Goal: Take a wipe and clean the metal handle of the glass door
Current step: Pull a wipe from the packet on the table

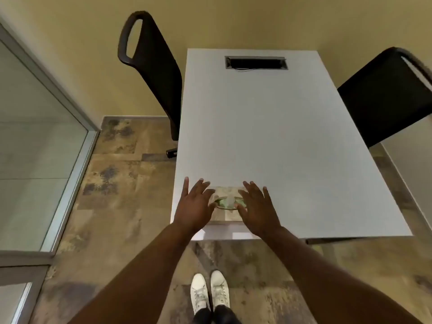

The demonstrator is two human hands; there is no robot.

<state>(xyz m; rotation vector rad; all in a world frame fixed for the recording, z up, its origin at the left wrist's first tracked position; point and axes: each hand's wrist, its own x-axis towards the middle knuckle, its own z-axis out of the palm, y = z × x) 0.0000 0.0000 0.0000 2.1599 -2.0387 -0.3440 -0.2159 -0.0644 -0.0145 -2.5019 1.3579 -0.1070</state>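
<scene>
A wipe (pixel 230 199) pokes up from a box (pixel 228 215) at the table's (pixel 280 136) near edge, between both hands. Left hand (pixel 192 210) and right hand (pixel 258 210) hover beside it, fingers spread, seemingly equally close.

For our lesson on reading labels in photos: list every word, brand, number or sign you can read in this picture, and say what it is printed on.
No text can be read anywhere in this picture.
The wipe box on the white table, between the left hand and right hand, shows a green oval opening and a pale pattern, but any print is too blurred to read.
The chairs, wall, floor and glass partition carry no visible writing.
</scene>
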